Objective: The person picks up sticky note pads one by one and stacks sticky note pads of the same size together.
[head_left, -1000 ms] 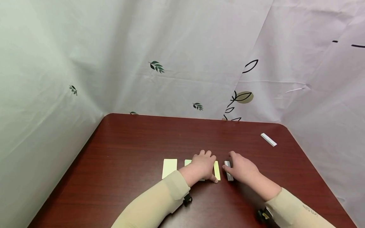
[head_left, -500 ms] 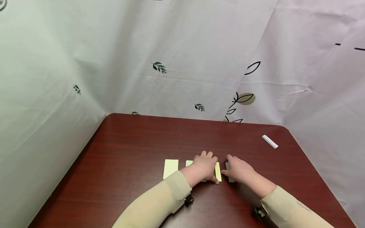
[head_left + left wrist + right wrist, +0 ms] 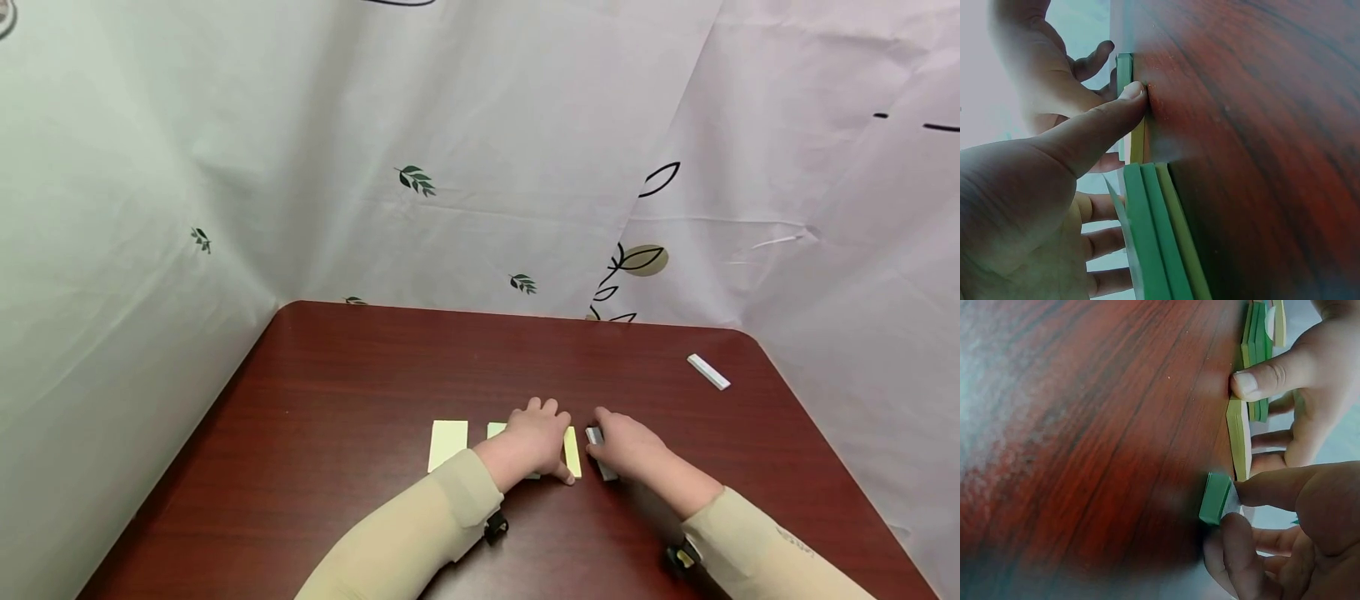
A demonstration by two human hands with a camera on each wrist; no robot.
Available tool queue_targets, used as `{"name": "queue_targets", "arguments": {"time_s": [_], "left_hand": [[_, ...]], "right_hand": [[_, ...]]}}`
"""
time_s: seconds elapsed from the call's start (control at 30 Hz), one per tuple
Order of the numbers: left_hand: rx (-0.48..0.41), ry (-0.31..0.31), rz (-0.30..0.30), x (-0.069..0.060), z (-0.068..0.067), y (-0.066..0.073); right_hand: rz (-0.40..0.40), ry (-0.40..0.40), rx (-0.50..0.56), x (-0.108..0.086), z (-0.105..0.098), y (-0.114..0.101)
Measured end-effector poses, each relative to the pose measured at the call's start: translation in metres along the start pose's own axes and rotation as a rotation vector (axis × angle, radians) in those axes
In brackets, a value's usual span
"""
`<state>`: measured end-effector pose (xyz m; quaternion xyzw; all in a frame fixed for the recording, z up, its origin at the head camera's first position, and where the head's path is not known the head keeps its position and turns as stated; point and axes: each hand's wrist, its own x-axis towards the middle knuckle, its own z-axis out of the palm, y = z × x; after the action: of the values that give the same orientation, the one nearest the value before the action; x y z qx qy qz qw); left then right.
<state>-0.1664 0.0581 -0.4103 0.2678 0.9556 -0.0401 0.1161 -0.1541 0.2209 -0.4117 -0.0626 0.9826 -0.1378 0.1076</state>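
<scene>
In the head view my left hand [image 3: 528,439] lies spread over a stack of green sticky note pads [image 3: 495,429], covering most of it. Its thumb touches the near end of a narrow yellow pad [image 3: 572,454], and the index finger reaches toward the far end. In the left wrist view those fingers look fairly straight behind the green-edged pads [image 3: 1150,231]. To the right, my right hand [image 3: 628,442] pinches a narrow block [image 3: 597,437], grey on top and green-sided in the right wrist view. A small gap separates this block from the yellow pad.
A wider pale yellow sticky note pad [image 3: 447,444] lies flat at the left of the row. A narrow white strip [image 3: 708,372] rests near the far right corner of the dark red wooden table [image 3: 360,375]. White patterned cloth [image 3: 480,167] hangs behind and around the table.
My right hand has moved slightly left and closed its fingers on the narrow block. The block's far end has swung a little left. My left hand stays in place.
</scene>
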Motion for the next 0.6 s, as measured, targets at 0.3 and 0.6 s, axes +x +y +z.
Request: {"name": "queue_targets", "arguments": {"time_s": [0.3, 0.6], "left_hand": [[0.002, 0.012, 0.006, -0.0005, -0.0019, 0.0009], [-0.01, 0.013, 0.001, 0.0, 0.0007, -0.0003]], "right_hand": [[0.028, 0.012, 0.006, -0.0019, -0.0039, 0.0019], [0.047, 0.015, -0.011, -0.0037, -0.0055, 0.0065]]}}
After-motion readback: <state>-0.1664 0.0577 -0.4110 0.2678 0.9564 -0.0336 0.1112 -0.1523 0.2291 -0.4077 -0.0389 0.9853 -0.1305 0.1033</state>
